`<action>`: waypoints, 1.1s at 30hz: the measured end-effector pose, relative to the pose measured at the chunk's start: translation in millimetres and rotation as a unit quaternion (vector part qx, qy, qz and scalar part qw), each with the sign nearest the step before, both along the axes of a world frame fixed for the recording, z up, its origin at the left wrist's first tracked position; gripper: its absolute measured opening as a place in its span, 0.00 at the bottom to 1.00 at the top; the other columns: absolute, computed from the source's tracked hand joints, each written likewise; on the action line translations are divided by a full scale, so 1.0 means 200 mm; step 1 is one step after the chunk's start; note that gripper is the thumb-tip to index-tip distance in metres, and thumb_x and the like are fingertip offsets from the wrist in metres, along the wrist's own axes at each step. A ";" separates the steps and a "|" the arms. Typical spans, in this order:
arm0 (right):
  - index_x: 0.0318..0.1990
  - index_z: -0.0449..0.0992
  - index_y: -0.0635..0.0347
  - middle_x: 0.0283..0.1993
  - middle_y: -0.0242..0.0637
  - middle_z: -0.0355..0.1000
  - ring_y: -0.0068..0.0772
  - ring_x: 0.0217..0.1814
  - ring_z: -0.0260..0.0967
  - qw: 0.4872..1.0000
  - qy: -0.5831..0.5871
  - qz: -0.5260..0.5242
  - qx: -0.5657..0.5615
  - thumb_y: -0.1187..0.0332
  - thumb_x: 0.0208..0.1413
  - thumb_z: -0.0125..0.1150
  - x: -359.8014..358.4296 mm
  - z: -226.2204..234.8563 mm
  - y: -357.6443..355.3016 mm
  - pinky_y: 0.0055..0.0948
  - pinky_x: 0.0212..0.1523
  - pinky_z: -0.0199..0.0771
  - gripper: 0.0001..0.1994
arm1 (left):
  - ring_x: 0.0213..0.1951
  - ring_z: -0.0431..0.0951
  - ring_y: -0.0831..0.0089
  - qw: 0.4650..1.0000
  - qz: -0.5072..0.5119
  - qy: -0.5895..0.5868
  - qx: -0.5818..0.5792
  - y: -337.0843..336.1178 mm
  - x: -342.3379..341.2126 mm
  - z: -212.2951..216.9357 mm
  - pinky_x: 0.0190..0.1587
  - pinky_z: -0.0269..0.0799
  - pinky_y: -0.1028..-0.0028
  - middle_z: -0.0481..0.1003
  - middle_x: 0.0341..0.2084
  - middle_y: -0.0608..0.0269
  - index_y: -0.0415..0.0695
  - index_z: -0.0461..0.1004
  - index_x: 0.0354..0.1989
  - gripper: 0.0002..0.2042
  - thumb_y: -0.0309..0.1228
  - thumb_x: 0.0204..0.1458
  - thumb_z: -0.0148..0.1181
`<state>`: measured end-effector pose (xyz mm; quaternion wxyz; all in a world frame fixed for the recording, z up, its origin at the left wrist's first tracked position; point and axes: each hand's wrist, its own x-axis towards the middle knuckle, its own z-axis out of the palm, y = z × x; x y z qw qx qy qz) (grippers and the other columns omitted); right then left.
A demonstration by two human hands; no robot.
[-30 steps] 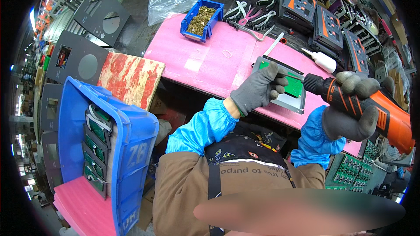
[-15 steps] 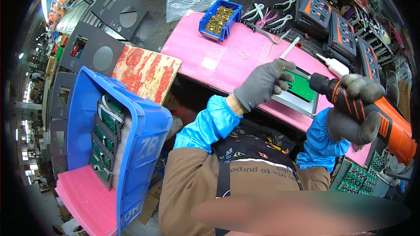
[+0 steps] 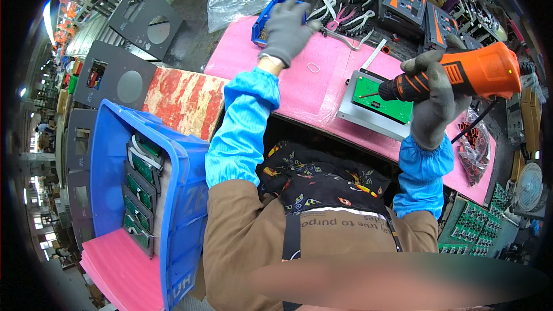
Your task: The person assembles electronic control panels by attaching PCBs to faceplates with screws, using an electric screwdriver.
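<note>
My left hand [image 3: 287, 33], in a grey glove, is over a small blue bin [image 3: 260, 25] of brass-coloured screws at the far side of the bench. Its thumb stands apart from the fingers, whose tips dip toward the bin and are partly hidden. My right hand [image 3: 436, 95], gloved too, is wrapped round an orange and black power screwdriver [image 3: 487, 72], tilted with its bit pointing left. Under that bit lies a green circuit board [image 3: 368, 87] on a grey metal panel [image 3: 358, 113]. Whether the bit touches the board, I cannot tell.
Pink foam [image 3: 322, 89] covers the bench. Several pliers [image 3: 360, 23] lie beyond it, near stacked control panels [image 3: 405, 1]. On my left stands a blue crate [image 3: 187, 196] holding circuit boards. A clear bag of parts [image 3: 475, 150] and more boards [image 3: 475, 227] are at right.
My left hand has left the board and moved up and left to the screw bin. The screwdriver in my right hand has swung up and left, its bit now over the board.
</note>
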<state>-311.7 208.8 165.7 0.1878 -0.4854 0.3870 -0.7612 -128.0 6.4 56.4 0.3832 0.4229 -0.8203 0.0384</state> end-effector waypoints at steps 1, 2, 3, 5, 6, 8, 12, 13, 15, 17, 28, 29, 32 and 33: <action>0.49 0.63 0.75 0.27 0.41 0.73 0.31 0.27 0.73 1.000 0.008 -0.012 0.019 0.73 0.48 0.57 0.00 0.00 -0.01 0.30 0.36 0.76 0.21 | 0.58 0.62 0.49 0.997 -0.058 -0.035 0.046 0.05 -0.03 0.01 0.58 0.62 0.56 0.67 0.55 0.54 0.50 0.72 0.52 0.28 0.50 0.43 0.65; 0.49 0.63 0.75 0.27 0.41 0.73 0.31 0.27 0.73 1.000 0.009 -0.011 0.020 0.73 0.48 0.57 0.00 -0.01 -0.02 0.30 0.36 0.76 0.21 | 0.58 0.62 0.49 0.997 -0.057 -0.034 0.047 0.11 -0.05 0.03 0.58 0.62 0.56 0.67 0.55 0.54 0.50 0.72 0.52 0.28 0.50 0.43 0.65; 0.51 0.62 0.75 0.27 0.41 0.73 0.31 0.27 0.73 1.000 0.022 -0.003 0.014 0.73 0.48 0.57 -0.01 -0.02 -0.03 0.30 0.35 0.76 0.22 | 0.61 0.59 0.49 0.981 -0.145 -0.080 0.102 0.17 -0.07 0.05 0.60 0.59 0.57 0.64 0.58 0.51 0.50 0.69 0.55 0.31 0.51 0.42 0.65; 0.52 0.61 0.75 0.27 0.41 0.73 0.31 0.27 0.73 0.999 0.038 0.006 0.008 0.73 0.48 0.57 -0.01 -0.03 -0.05 0.30 0.35 0.76 0.24 | 0.63 0.57 0.50 0.953 -0.231 -0.121 0.155 0.28 -0.11 0.03 0.63 0.56 0.58 0.61 0.61 0.49 0.50 0.67 0.57 0.34 0.52 0.41 0.66; 0.52 0.61 0.76 0.28 0.41 0.73 0.31 0.27 0.73 0.999 0.032 0.013 0.015 0.73 0.48 0.57 0.00 -0.04 -0.05 0.31 0.35 0.76 0.24 | 0.64 0.56 0.49 0.930 -0.294 -0.108 0.191 0.32 -0.12 0.00 0.64 0.55 0.57 0.59 0.62 0.49 0.50 0.65 0.59 0.37 0.51 0.38 0.68; 0.52 0.60 0.76 0.28 0.41 0.73 0.31 0.27 0.73 0.999 0.026 0.018 0.023 0.73 0.47 0.58 0.00 -0.04 -0.05 0.31 0.35 0.76 0.25 | 0.65 0.54 0.48 0.902 -0.356 -0.094 0.225 0.41 -0.15 -0.02 0.64 0.54 0.56 0.57 0.64 0.49 0.50 0.64 0.60 0.41 0.50 0.35 0.70; 0.57 0.57 0.73 0.29 0.40 0.70 0.31 0.27 0.71 0.998 0.055 0.014 0.038 0.71 0.49 0.54 0.01 -0.04 -0.05 0.32 0.33 0.76 0.27 | 0.66 0.52 0.46 0.901 -0.354 -0.111 0.226 0.51 -0.21 -0.07 0.64 0.57 0.56 0.57 0.63 0.49 0.49 0.63 0.61 0.44 0.44 0.29 0.72; 0.57 0.58 0.73 0.29 0.40 0.70 0.31 0.27 0.71 0.998 0.057 0.021 0.032 0.71 0.49 0.55 0.01 -0.04 -0.06 0.32 0.33 0.76 0.27 | 0.65 0.52 0.45 0.901 -0.354 -0.095 0.232 0.53 -0.22 -0.09 0.63 0.57 0.56 0.58 0.62 0.49 0.48 0.63 0.60 0.44 0.44 0.29 0.72; 0.57 0.58 0.72 0.29 0.40 0.70 0.31 0.27 0.71 0.997 0.046 0.031 0.057 0.71 0.49 0.55 0.04 -0.02 -0.06 0.32 0.33 0.76 0.27 | 0.63 0.55 0.41 0.910 -0.341 -0.053 0.230 0.55 -0.25 -0.13 0.62 0.60 0.55 0.60 0.61 0.51 0.53 0.65 0.59 0.42 0.47 0.28 0.71; 0.51 0.65 0.69 0.27 0.37 0.72 0.27 0.28 0.72 0.995 0.013 0.077 0.068 0.76 0.46 0.61 0.04 -0.02 -0.09 0.27 0.33 0.75 0.22 | 0.63 0.55 0.42 0.907 -0.335 -0.046 0.251 0.55 -0.26 -0.14 0.62 0.60 0.55 0.60 0.61 0.51 0.53 0.65 0.59 0.42 0.47 0.28 0.71; 0.46 0.71 0.65 0.25 0.30 0.72 0.19 0.24 0.69 0.983 0.103 0.091 0.120 0.74 0.43 0.64 0.06 -0.02 -0.18 0.22 0.28 0.72 0.20 | 0.56 0.64 0.50 0.912 -0.310 -0.037 0.266 0.59 -0.25 -0.04 0.57 0.63 0.60 0.64 0.53 0.48 0.45 0.63 0.57 0.41 0.42 0.29 0.73; 0.46 0.71 0.65 0.25 0.30 0.72 0.19 0.24 0.69 0.984 0.101 0.087 0.117 0.74 0.43 0.64 0.06 -0.03 -0.17 0.22 0.28 0.72 0.20 | 0.59 0.60 0.46 0.904 -0.312 -0.054 0.288 0.58 -0.25 -0.04 0.59 0.62 0.57 0.63 0.56 0.51 0.50 0.64 0.58 0.41 0.44 0.30 0.72; 0.45 0.72 0.64 0.25 0.30 0.72 0.20 0.24 0.70 0.990 0.086 0.070 0.086 0.73 0.43 0.64 0.06 -0.05 -0.16 0.23 0.28 0.72 0.19 | 0.63 0.56 0.43 0.895 -0.320 -0.062 0.305 0.57 -0.25 -0.04 0.61 0.60 0.54 0.61 0.59 0.54 0.55 0.65 0.59 0.40 0.47 0.31 0.71; 0.45 0.71 0.64 0.25 0.30 0.72 0.20 0.24 0.70 0.990 0.077 0.078 0.089 0.73 0.43 0.64 0.06 -0.05 -0.15 0.23 0.28 0.72 0.19 | 0.63 0.56 0.42 0.895 -0.324 -0.049 0.303 0.57 -0.24 -0.04 0.62 0.60 0.54 0.62 0.59 0.53 0.55 0.65 0.59 0.40 0.48 0.31 0.71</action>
